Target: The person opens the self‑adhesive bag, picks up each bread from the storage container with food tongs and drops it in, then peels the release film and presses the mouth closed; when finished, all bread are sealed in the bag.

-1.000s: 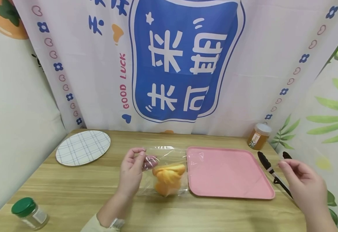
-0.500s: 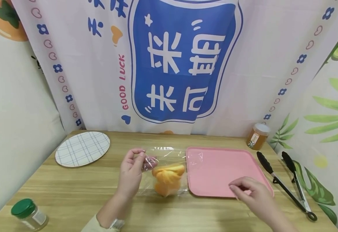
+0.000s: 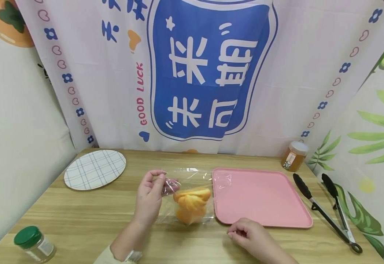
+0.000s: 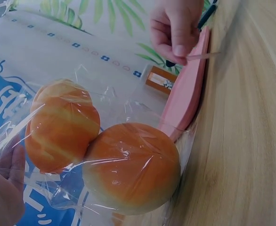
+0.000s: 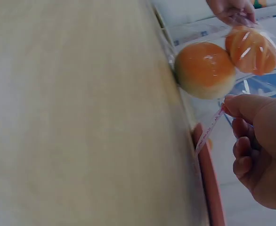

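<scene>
My left hand (image 3: 148,196) pinches the left side of a clear plastic bag (image 3: 188,176) at the middle of the table, some fingers showing through the film. Inside are two breads: a round bun (image 4: 133,172) with a brown top and a ridged bread (image 4: 62,127), touching each other. Just in front of the pink tray (image 3: 262,196), my right hand (image 3: 253,236) pinches a thin clear strip printed in pink (image 5: 209,131) between thumb and forefinger. The strip hangs beside the bag; its far end is hard to make out.
Tongs (image 3: 330,216) with black tips lie spread at the right of the tray. A jar of amber contents (image 3: 294,157) stands at the back right corner. A checked oval plate (image 3: 94,169) lies back left, and a green-capped shaker (image 3: 35,242) stands front left.
My right hand has come left and down from beside the tongs, across the tray, to its near edge. The left hand and the bag have stayed in place.
</scene>
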A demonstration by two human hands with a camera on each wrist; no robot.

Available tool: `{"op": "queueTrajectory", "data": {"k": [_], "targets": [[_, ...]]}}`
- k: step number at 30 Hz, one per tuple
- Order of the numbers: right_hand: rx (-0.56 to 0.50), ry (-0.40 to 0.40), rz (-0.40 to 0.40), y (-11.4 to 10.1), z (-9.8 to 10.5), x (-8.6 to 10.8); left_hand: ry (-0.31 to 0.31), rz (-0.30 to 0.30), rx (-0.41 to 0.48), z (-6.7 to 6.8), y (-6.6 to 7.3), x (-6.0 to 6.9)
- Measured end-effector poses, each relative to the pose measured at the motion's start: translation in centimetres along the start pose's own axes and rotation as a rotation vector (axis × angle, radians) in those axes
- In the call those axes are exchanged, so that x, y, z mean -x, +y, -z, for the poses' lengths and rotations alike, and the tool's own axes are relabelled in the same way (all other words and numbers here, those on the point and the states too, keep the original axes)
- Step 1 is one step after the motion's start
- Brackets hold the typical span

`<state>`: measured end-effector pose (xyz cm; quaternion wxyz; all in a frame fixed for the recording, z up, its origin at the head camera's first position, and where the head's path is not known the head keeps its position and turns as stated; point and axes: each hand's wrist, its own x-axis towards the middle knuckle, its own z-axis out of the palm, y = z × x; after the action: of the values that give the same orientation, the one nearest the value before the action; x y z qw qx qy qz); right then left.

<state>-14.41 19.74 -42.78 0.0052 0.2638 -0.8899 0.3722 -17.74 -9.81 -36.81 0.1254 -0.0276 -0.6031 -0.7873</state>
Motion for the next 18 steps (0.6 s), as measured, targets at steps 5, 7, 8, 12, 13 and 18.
{"op": "queueTrajectory", "data": {"k": [5, 7, 8, 12, 13, 18], "targets": [[-0.082, -0.112, -0.081, 1.0, -1.0, -0.3, -0.001, -0.001, 0.001, -0.1, 0.0, 0.0], [-0.115, -0.146, -0.100, 1.2, -1.2, -0.4, -0.003, 0.000, 0.000, -0.1, 0.0, 0.1], [-0.130, -0.159, -0.106, 1.3, -1.3, -0.4, -0.003, 0.001, -0.001, -0.1, 0.0, 0.1], [-0.172, -0.184, -0.143, 1.7, -1.5, -0.4, 0.000, 0.004, -0.004, -0.1, 0.0, 0.0], [-0.194, -0.185, -0.156, 1.8, -1.6, -0.4, 0.001, 0.006, -0.004, -0.1, 0.0, 0.0], [-0.365, -0.155, -0.240, 2.0, -1.5, -0.3, 0.002, 0.008, -0.006, -0.1, 0.0, 0.0]]}}
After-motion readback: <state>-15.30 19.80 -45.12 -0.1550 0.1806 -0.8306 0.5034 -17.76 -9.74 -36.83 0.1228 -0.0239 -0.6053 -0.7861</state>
